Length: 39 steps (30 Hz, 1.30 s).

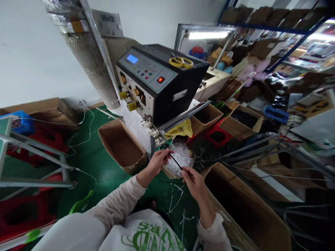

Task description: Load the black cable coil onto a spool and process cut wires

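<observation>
A thin black cable (175, 160) stretches between my two hands, slanting down to the right. My left hand (158, 161) pinches its upper end, just below the white guide rollers (156, 136) of a machine. Lower down, my right hand (193, 179) is closed on the cable's other visible end. Behind them stands the black and grey wire-processing machine (180, 94), with a lit blue display and a glowing red switch. Yellow-handled scissors (180, 62) lie on its top. Whether the cable runs on past my left fingers into the rollers I cannot tell.
An open cardboard box (121, 144) stands below the machine's left side. A larger carton (242, 205) is close by my right arm. Clear plastic scraps (181, 154) fill a container under my hands. At left is a metal frame (36, 148); wire offcuts (178, 198) litter the green floor.
</observation>
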Tool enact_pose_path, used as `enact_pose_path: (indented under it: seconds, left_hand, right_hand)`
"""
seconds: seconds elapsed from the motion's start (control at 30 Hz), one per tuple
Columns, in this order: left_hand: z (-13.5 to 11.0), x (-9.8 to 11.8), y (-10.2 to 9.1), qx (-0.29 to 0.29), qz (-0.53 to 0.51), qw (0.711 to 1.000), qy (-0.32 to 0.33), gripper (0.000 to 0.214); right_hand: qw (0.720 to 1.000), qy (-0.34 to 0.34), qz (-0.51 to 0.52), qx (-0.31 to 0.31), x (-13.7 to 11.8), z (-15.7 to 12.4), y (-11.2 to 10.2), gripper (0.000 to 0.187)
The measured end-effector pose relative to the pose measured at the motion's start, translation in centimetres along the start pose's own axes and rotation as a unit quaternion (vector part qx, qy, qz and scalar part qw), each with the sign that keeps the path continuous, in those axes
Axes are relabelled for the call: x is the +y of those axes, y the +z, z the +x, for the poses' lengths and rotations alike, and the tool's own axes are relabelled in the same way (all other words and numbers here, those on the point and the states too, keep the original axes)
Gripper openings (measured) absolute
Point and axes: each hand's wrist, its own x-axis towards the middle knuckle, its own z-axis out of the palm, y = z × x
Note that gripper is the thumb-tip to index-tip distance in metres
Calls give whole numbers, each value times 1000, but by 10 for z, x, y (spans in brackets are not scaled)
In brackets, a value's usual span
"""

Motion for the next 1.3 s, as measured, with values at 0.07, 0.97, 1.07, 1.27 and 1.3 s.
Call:
enact_pose_path:
  seconds: [0.07, 0.97, 1.07, 1.27, 1.3]
  left_hand:
    - [2, 1, -1, 1, -18, 1000, -16, 48]
    - [45, 65, -61, 170, -1, 982, 81, 39]
    - [55, 76, -59, 171, -13, 981, 90, 41]
    - [62, 82, -60, 153, -54, 984, 74, 41]
    - [63, 82, -61, 150, -60, 984, 71, 41]
  right_hand:
    - [1000, -4, 4, 1, -3, 2, -1, 38]
    - [999, -25, 45, -6, -57, 86, 64, 33]
    - [998, -17, 65, 0, -58, 93, 72, 34]
    - [996, 11, 89, -14, -30, 84, 72, 43]
    - [997, 17, 69, -21, -22, 79, 69, 43]
